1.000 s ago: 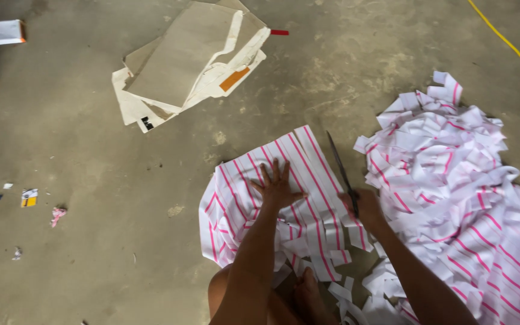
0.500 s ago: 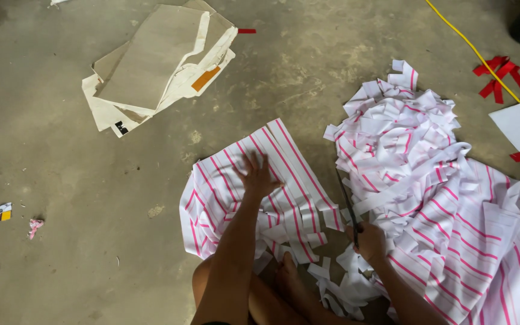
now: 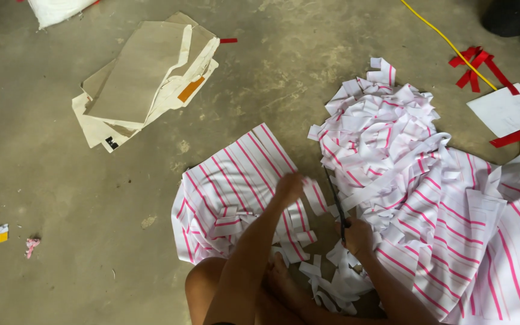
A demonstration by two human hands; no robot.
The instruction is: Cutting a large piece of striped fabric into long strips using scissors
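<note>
While the right hand (image 3: 356,236) grips dark scissors (image 3: 334,201), blades pointing away, the blurred left hand (image 3: 289,185) pinches a cut strip (image 3: 314,196) over the pink-striped white cloth (image 3: 236,186) on the concrete floor (image 3: 61,198); a strip heap (image 3: 386,132) lies right, flattened cardboard (image 3: 145,75) beyond

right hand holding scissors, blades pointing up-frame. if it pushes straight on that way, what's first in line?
Likely the heap of cut striped strips: the right hand aims the scissors away from the person, along that heap's left edge. Depth is unclear; they might slip past onto bare concrete floor.
</note>
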